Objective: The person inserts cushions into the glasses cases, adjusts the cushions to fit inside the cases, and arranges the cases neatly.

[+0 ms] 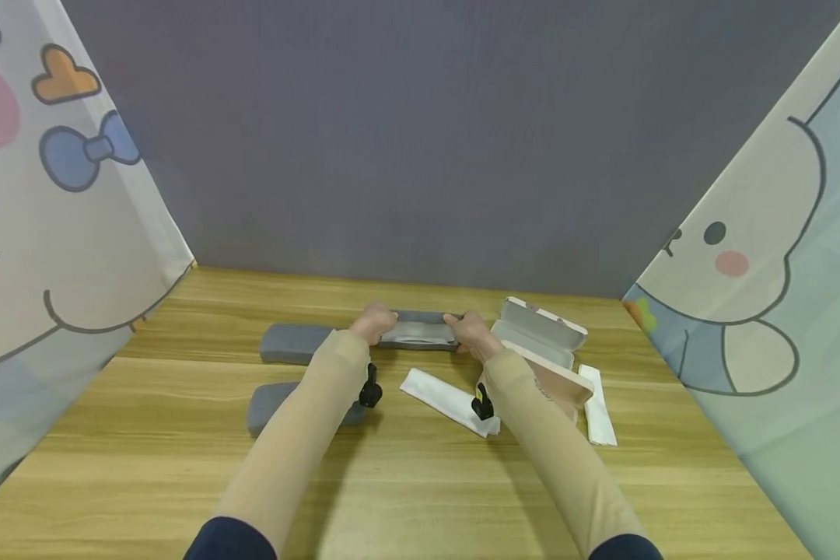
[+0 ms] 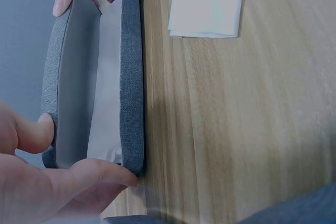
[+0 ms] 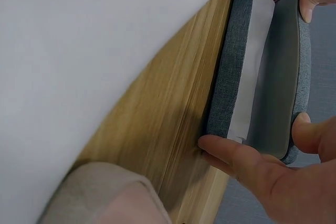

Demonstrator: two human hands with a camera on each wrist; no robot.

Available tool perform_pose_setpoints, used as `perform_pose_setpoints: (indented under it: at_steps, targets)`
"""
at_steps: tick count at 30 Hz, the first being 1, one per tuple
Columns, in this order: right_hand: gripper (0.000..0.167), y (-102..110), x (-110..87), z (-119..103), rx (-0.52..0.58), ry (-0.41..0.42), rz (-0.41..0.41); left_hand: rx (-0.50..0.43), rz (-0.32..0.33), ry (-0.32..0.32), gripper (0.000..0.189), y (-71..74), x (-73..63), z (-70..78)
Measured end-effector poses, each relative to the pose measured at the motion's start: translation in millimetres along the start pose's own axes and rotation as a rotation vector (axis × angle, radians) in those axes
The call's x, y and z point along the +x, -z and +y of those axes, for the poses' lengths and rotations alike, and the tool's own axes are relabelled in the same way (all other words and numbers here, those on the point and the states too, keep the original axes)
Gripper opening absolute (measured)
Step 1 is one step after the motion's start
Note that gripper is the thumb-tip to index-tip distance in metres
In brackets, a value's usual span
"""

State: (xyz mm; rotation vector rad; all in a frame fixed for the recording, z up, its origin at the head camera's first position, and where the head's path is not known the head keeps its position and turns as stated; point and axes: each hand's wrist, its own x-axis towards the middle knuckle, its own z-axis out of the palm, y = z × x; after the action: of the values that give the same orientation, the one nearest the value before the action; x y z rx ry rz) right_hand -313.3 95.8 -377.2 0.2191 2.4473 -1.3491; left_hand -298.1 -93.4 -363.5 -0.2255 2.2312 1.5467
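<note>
An open grey fabric-covered glasses case is at the back of the table, between both hands. Inside it lies a folded white cloth, along the bottom half. My left hand grips the left end, thumb on the lid's edge and fingers around the base. The right hand holds the other end in the same way, as the right wrist view shows, its thumb on the lid rim. Nearer me, a folded white cloth lies on the table, partly behind the right wrist.
Two closed grey cases lie at the left, the nearer one partly behind the left forearm. By the right arm are an open pale case and a pinkish one. Another white cloth lies beyond them. A grey partition stands behind.
</note>
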Motion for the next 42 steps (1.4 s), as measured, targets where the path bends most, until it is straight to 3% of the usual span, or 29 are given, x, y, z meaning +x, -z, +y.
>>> perform_pose_setpoints:
  at_steps: [3, 8, 16, 21, 25, 34, 39, 42]
  targets:
    - [0.028, 0, 1.1, -1, -0.004, -0.004, 0.001, -0.006, -0.001, 0.0, 0.057, 0.3, 0.9, 0.3]
    - [0.039, 1, 3.8, -1, -0.012, -0.014, 0.0, 0.0, 0.009, 0.01, 0.058, -0.5, 2.8, 0.2]
    - [0.03, 3, 4.8, -2, 0.028, 0.002, -0.011, 0.01, 0.02, 0.012, 0.061, -0.2, 3.1, 2.5]
    - [0.034, 2, 2.1, 1, 0.004, 0.008, -0.005, 0.027, 0.018, 0.006, 0.06, 0.2, 1.2, 0.5]
    - [0.028, 1, 0.3, 4, -0.011, 0.002, -0.011, 0.053, 0.016, 0.012, 0.059, -0.5, 0.4, -2.2]
    - [0.064, 4, -5.7, 6, -0.043, 0.013, -0.038, 0.058, 0.031, 0.014, 0.062, -1.4, 0.2, -4.7]
    - [0.068, 5, -7.4, 8, -0.034, -0.005, -0.055, 0.065, 0.052, 0.004, 0.064, -2.9, 1.0, -7.6]
    - [0.067, 4, -7.3, 10, -0.041, 0.006, -0.048, 0.116, 0.075, 0.001, 0.063, -5.2, 0.4, -7.7]
